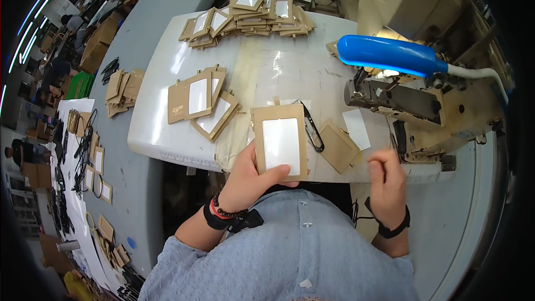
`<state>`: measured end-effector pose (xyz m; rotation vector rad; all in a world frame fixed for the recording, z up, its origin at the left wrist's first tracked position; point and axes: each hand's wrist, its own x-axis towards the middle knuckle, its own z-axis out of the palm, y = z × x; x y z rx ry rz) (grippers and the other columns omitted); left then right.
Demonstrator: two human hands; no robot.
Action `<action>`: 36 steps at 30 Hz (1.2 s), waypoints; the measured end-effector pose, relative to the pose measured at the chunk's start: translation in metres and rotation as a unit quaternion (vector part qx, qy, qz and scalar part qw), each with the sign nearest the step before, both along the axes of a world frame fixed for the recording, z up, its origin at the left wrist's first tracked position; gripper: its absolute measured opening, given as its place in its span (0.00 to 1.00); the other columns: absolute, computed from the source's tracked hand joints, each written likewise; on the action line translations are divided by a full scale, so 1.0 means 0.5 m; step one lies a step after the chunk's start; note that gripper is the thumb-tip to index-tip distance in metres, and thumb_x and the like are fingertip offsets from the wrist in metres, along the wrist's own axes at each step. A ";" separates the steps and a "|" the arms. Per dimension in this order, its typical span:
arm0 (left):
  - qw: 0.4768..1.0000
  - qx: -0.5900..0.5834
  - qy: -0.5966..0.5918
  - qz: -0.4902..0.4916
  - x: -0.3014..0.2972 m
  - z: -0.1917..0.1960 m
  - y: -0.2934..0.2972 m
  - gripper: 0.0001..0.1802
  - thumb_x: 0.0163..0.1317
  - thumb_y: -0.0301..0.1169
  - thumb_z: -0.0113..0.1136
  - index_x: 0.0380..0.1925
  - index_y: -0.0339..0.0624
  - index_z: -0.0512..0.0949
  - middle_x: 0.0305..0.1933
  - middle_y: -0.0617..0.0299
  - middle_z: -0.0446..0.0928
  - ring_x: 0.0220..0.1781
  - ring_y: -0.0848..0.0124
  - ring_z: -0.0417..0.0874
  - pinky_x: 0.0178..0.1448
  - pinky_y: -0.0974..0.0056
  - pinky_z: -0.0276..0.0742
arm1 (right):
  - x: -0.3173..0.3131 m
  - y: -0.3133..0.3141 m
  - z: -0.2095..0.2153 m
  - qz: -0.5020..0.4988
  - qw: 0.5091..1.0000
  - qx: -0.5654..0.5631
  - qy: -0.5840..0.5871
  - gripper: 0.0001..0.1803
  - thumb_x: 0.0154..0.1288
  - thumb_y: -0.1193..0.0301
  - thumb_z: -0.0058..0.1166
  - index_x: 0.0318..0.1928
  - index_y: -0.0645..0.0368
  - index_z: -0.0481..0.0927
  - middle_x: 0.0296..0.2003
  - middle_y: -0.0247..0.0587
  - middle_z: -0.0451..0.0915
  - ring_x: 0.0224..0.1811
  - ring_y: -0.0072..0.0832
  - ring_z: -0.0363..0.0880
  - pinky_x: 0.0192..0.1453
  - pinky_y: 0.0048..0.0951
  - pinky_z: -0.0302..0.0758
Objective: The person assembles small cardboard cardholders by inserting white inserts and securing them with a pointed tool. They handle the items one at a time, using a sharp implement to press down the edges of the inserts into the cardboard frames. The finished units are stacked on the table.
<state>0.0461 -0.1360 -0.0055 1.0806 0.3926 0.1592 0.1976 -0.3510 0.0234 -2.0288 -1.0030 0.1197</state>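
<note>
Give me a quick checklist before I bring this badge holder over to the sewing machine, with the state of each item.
1. Left hand grips the tan badge holder by its lower edge: ok.
2. Right hand free, holding nothing visible, fingers curled near the machine: ok.
3. Thread snips lie right beside the holder, in the way of a slide across: not ok.
4. Loose tan piece and white slip lie between holder and sewing machine: not ok.
5. Blue lamp lit over the machine: ok.
6. Needle area clear: cannot tell.
</note>
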 end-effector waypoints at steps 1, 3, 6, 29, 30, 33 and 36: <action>1.000 0.009 0.005 -0.006 0.001 0.008 -0.006 0.28 0.61 0.22 0.53 0.61 0.30 0.58 0.52 0.44 0.75 0.50 0.53 0.83 0.43 0.61 0.87 | -0.012 0.019 0.023 0.080 0.996 -0.015 -0.032 0.07 0.63 0.79 0.52 0.42 0.63 0.75 0.31 0.44 0.75 0.25 0.37 0.75 0.30 0.28 0.72; 1.000 0.002 0.000 -0.031 0.003 0.016 -0.012 0.29 0.61 0.22 0.53 0.61 0.30 0.58 0.52 0.44 0.75 0.50 0.54 0.83 0.43 0.60 0.87 | -0.037 0.052 0.045 0.113 0.993 -0.004 -0.035 0.07 0.61 0.80 0.53 0.40 0.63 0.77 0.31 0.43 0.75 0.24 0.36 0.76 0.27 0.29 0.72; 0.998 -0.025 0.010 -0.059 -0.003 0.024 -0.018 0.29 0.61 0.21 0.55 0.61 0.31 0.57 0.54 0.47 0.73 0.51 0.58 0.82 0.44 0.61 0.87 | -0.061 0.071 0.035 0.128 0.987 0.009 -0.093 0.11 0.57 0.81 0.56 0.41 0.63 0.80 0.32 0.42 0.77 0.25 0.35 0.79 0.26 0.30 0.74; 0.999 0.018 0.023 -0.036 -0.017 0.000 -0.028 0.31 0.58 0.23 0.61 0.60 0.33 0.60 0.53 0.56 0.74 0.52 0.72 0.78 0.51 0.64 0.81 | -0.084 0.075 -0.008 0.111 0.978 0.009 -0.177 0.19 0.44 0.82 0.60 0.41 0.62 0.83 0.37 0.40 0.82 0.32 0.33 0.83 0.32 0.30 0.78; 0.999 0.022 0.025 -0.036 -0.016 0.000 -0.027 0.30 0.58 0.23 0.61 0.60 0.33 0.61 0.53 0.56 0.74 0.52 0.72 0.78 0.51 0.64 0.81 | -0.084 0.076 -0.008 0.111 0.978 0.008 -0.176 0.19 0.44 0.82 0.60 0.41 0.62 0.83 0.38 0.40 0.82 0.32 0.33 0.83 0.32 0.29 0.78; 0.998 0.042 0.026 -0.037 -0.016 -0.001 -0.025 0.30 0.58 0.23 0.61 0.60 0.33 0.61 0.53 0.57 0.74 0.52 0.72 0.78 0.52 0.64 0.80 | -0.082 0.078 -0.008 0.112 0.979 0.006 -0.173 0.19 0.44 0.82 0.61 0.41 0.61 0.83 0.38 0.40 0.82 0.32 0.33 0.83 0.31 0.29 0.77; 0.997 0.059 0.023 -0.038 -0.016 -0.002 -0.023 0.30 0.58 0.23 0.61 0.60 0.33 0.61 0.52 0.57 0.74 0.52 0.72 0.78 0.52 0.65 0.80 | -0.081 0.078 -0.009 0.115 0.978 0.004 -0.172 0.19 0.43 0.82 0.61 0.42 0.61 0.83 0.38 0.39 0.82 0.31 0.33 0.82 0.31 0.29 0.77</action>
